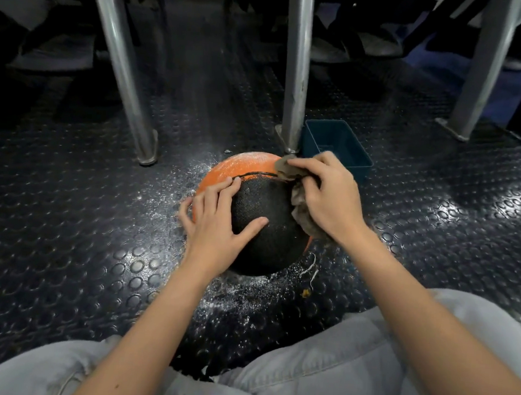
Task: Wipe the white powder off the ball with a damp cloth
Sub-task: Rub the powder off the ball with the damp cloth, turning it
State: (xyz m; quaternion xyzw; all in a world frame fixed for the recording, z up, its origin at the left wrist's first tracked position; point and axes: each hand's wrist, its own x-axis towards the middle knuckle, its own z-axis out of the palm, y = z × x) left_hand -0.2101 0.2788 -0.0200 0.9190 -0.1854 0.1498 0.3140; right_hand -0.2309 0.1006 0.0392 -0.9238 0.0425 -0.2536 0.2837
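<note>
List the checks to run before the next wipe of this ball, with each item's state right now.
1. Ball steadied by left hand: ok, palm and fingers rest on it.
2. Cloth gripped in right hand: ok.
3. Cloth touching ball: ok, at its upper right.
4. Orange panel free of powder: not ok, white dust shows.
5. Cloth damp: cannot tell.

My left hand [218, 225] lies flat on the black-and-orange ball [269, 228], which sits on the studded floor [67, 246]. My right hand [326, 201] presses the bunched brown cloth [302, 213] to its upper right side. White powder [246, 163] dusts the orange far part.
</note>
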